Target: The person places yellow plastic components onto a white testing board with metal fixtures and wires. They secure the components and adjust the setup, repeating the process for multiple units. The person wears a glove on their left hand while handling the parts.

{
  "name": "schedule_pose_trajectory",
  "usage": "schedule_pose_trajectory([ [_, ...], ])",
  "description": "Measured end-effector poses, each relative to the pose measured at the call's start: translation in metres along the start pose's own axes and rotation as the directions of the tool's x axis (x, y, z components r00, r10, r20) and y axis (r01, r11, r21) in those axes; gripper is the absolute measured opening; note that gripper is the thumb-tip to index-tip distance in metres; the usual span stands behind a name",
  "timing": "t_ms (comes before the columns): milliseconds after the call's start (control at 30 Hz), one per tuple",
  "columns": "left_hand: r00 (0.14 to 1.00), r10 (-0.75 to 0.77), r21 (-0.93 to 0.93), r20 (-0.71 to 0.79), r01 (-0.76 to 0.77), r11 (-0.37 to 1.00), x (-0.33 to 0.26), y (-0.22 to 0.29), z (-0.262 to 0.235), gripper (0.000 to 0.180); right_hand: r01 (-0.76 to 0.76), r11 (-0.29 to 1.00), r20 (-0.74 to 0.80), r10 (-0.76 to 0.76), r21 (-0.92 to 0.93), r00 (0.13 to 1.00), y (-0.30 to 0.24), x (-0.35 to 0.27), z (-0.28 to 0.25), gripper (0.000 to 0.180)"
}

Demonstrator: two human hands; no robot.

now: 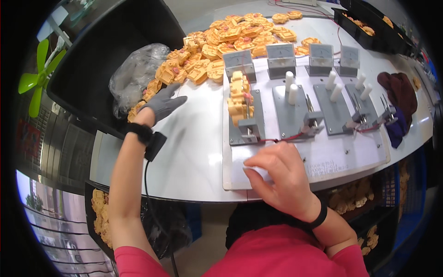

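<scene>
My left hand, in a grey glove, reaches over the white table with its fingers stretched out and nothing in them. Beside its fingertips lies the near edge of a heap of yellow-orange moulded plastic parts. My right hand, bare, hovers in front of a row of test fixtures; its fingers are loosely curled, a small gap shows between thumb and forefinger, and I see nothing held. One yellow-orange plastic part is seated on the leftmost grey fixture, standing upright before a small analog meter.
Several grey fixtures with white posts and meters stand on a white board. A large black bin with a clear plastic bag is at left. A dark cloth lies right; another black bin stands far right.
</scene>
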State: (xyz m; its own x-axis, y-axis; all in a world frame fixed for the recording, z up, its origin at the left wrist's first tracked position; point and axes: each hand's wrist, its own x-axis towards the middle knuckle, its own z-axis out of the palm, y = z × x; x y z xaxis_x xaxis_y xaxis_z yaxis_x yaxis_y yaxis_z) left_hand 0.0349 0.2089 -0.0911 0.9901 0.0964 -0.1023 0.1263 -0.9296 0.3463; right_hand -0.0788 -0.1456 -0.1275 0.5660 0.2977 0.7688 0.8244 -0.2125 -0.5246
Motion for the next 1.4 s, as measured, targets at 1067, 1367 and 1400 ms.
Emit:
schedule_pose_trajectory([
  [1067, 0.963, -0.156, -0.249, 0.218, 0.209, 0.946, -0.055, 0.032, 0.009, 0.064, 0.051, 0.992, 0.005, -0.052, 0.113, 0.999, 0.003, -0.003, -0.005, 0.017],
  [1367, 0.994, -0.001, -0.871, -0.111, -0.097, 0.481, -0.128, 0.088, -0.026, 0.054, -0.357, 0.910, -0.281, 0.406, 0.210, 0.869, 0.019, -0.013, -0.059, 0.026],
  [1400, 0.991, 0.008, -0.896, -0.133, -0.124, 0.425, -0.133, 0.099, -0.027, 0.054, -0.387, 0.890, -0.212, 0.438, 0.242, 0.874, 0.020, -0.012, -0.061, 0.027],
])
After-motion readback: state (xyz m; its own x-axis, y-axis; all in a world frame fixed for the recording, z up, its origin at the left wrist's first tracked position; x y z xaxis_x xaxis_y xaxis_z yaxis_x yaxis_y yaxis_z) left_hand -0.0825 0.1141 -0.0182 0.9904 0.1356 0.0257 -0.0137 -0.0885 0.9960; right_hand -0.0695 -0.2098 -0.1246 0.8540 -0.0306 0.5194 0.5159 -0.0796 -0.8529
